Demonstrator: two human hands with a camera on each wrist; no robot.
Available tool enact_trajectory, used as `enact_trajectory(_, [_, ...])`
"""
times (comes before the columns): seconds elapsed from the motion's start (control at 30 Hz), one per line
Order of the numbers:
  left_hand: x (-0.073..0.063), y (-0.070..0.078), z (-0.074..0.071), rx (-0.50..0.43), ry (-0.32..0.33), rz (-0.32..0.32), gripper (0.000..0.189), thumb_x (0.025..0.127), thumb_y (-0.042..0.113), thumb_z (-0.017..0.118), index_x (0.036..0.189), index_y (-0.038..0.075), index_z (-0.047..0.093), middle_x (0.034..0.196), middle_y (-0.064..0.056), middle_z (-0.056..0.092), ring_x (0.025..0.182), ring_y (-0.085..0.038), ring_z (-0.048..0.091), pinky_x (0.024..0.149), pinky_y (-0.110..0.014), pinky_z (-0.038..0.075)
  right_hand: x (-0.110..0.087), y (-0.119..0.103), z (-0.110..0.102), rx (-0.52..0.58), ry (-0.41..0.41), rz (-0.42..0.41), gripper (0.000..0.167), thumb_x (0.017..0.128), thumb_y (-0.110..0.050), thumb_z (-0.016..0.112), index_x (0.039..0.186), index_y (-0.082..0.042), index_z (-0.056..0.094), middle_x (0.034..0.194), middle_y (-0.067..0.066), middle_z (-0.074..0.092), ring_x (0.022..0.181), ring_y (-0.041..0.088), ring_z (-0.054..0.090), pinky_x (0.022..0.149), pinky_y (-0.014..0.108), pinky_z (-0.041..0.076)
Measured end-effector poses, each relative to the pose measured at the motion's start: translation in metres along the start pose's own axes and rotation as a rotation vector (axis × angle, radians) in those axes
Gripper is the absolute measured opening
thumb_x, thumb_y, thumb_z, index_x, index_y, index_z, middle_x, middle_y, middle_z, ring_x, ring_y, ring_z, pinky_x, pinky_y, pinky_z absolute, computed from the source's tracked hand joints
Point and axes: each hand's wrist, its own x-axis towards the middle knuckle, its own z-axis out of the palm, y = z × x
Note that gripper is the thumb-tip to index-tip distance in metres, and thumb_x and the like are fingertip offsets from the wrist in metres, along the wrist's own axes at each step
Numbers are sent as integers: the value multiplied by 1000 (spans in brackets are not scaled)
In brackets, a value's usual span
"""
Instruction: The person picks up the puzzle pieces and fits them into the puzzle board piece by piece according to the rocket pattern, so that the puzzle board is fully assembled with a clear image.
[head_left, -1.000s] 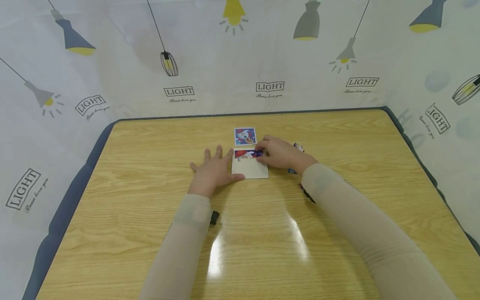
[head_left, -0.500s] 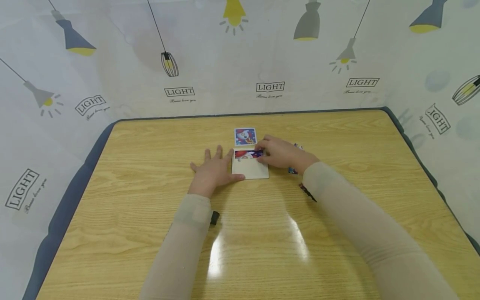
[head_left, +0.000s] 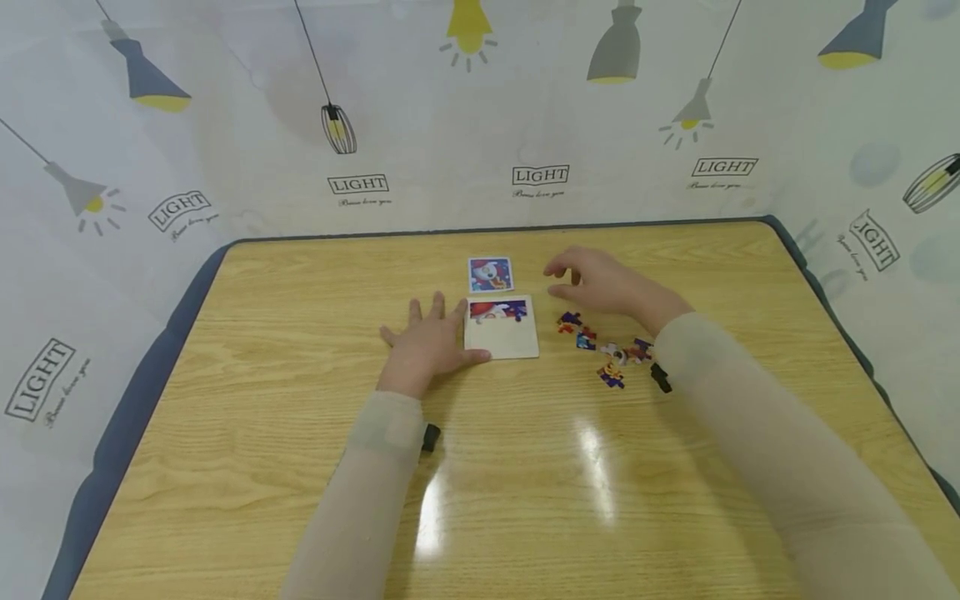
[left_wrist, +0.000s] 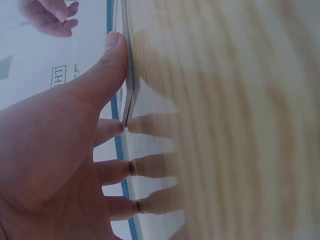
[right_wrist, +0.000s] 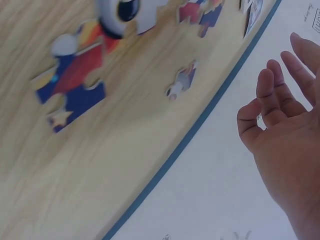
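A square white puzzle board (head_left: 501, 340) lies on the table, with joined red, white and purple jigsaw pieces (head_left: 487, 312) along its far edge. My left hand (head_left: 427, 342) rests at the board's left side, fingers spread, thumb on the near left corner. In the left wrist view, that thumb (left_wrist: 107, 67) lies against the board's edge (left_wrist: 129, 60). My right hand (head_left: 600, 282) is in the air to the right of the board, fingers loosely bent around nothing. Below it, loose jigsaw pieces (head_left: 611, 375) are scattered; the right wrist view has a red and blue piece (right_wrist: 75, 85) up close.
Beyond the board lies a square picture card (head_left: 490, 273) with a white character on blue. A small black object (head_left: 661, 377) shows by the right sleeve, another black object (head_left: 431, 437) by the left. A lamp-printed white backdrop (head_left: 450, 108) surrounds the wooden table (head_left: 300, 467).
My right hand has left the joined pieces on the board and moved right and up, uncovering the loose pieces. The left hand has stayed at the board.
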Motion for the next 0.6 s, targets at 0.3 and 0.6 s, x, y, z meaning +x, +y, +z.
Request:
enact_trajectory(0.3, [-1, -1, -1, -4, 12, 12, 104, 90, 79, 64, 172, 34, 16, 182, -10, -1, 166, -49, -5, 116, -92, 3, -20, 22, 3, 63, 6, 37, 43, 107, -27, 66, 144, -5, 62, 130, 14, 66, 111, 28, 64, 93, 47, 58])
enact_trajectory(0.6, [-2, -2, 1, -8, 17, 17, 104, 90, 79, 64, 172, 35, 17, 182, -9, -1, 166, -49, -6, 116, -92, 1, -30, 37, 12, 103, 23, 52, 39, 108, -26, 64, 141, -5, 64, 124, 13, 67, 104, 25, 64, 85, 39, 57])
